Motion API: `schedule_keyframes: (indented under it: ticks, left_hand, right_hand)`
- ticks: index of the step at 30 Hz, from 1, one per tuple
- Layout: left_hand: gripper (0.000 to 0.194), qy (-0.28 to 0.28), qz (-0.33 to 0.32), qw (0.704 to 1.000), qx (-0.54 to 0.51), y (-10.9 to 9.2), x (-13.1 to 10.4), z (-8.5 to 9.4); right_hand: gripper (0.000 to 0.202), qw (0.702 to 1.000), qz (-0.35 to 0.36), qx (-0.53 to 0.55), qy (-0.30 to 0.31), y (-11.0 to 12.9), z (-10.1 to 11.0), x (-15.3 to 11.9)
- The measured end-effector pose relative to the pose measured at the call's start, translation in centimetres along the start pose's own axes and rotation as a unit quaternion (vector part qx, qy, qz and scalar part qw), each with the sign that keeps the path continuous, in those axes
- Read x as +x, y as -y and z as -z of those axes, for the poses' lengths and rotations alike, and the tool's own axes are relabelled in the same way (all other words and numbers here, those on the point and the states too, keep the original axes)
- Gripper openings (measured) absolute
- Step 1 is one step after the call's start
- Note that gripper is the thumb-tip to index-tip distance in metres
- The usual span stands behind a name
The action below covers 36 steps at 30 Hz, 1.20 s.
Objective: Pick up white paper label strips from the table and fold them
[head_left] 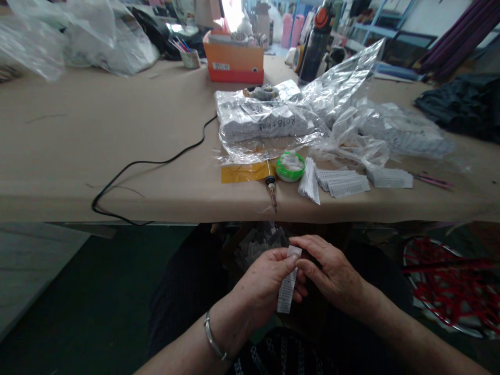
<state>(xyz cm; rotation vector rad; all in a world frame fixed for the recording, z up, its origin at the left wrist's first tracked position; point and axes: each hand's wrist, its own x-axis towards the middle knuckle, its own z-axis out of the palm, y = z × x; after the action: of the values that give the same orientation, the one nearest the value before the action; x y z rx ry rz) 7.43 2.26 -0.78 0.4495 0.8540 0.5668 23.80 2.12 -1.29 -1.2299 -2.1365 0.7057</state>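
Observation:
My left hand (pixel 267 278) pinches a narrow white printed label (pixel 287 286) between thumb and fingers, above my lap. My right hand (pixel 328 268) is close against it, thumb tip at the label's edge and fingers stretched out past its top end. I cannot tell whether the label is a single strip or several together. On the table edge just beyond my hands lies a thin pointed tool (pixel 271 190) like a soldering iron. Beside it stand a green-rimmed round container (pixel 290 166) with whitish contents and fanned stacks of printed labels (pixel 344 182).
A bundle of labels in clear plastic (pixel 269 122) lies behind the tool. A black cord (pixel 156 162) loops over the table's front edge. Farther back are an orange box (pixel 234 57) and a dark bottle (pixel 314 49). A tray of red pieces (pixel 453 286) is at lower right.

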Motion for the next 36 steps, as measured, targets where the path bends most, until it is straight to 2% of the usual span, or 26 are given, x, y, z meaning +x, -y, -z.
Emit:
schedule_keyframes:
  ticks: [3,5,10,13,15,18,20,23,27,32,36]
  left_hand:
    - [0.023,0.002,-0.013,1.0,-0.005,0.1,0.0,0.2]
    - [0.025,0.001,-0.026,1.0,-0.004,0.0,-0.1,0.3]
    - [0.025,-0.037,-0.058,0.997,0.03,0.0,-0.3,0.2]
    - [0.022,-0.053,-0.08,0.994,0.052,-0.1,-0.3,0.2]
    - [0.021,-0.064,-0.094,0.991,0.069,-0.2,-0.3,0.3]
    - [0.022,-0.093,-0.125,0.982,0.103,-0.6,-0.1,0.4]
    - [0.021,-0.114,-0.171,0.969,0.136,-0.9,0.0,0.7]
    - [0.014,-0.146,-0.251,0.934,0.207,-1.6,0.0,1.1]
    - [0.014,-0.196,-0.315,0.878,0.303,-2.8,0.1,1.6]
    - [0.014,-0.242,-0.368,0.814,0.38,-4.1,0.6,1.9]
    - [0.015,-0.248,-0.385,0.787,0.414,-4.4,0.8,2.1]
  right_hand:
    - [0.034,0.996,-0.053,0.072,-0.025,-0.1,-0.2,0.1]
    - [0.027,0.981,-0.113,0.158,-0.021,-0.2,-0.4,0.5]
    - [0.022,0.903,-0.241,0.355,0.021,-0.4,-1.1,1.5]
    - [0.021,0.874,-0.263,0.407,0.033,-0.3,-1.5,2.1]
    - [0.02,0.867,-0.255,0.428,0.034,-0.1,-1.6,2.6]
    - [0.018,0.869,-0.227,0.439,0.024,0.1,-1.6,3.6]
    - [0.016,0.876,-0.206,0.435,0.02,0.3,-1.4,4.4]
    - [0.014,0.9,-0.183,0.396,0.006,0.6,-0.9,5.6]
    - [0.013,0.93,-0.175,0.322,-0.007,0.8,-0.4,6.9]
    - [0.015,0.952,-0.179,0.249,-0.013,1.1,-0.1,7.8]
    - [0.014,0.959,-0.169,0.227,-0.029,1.3,-0.2,8.1]
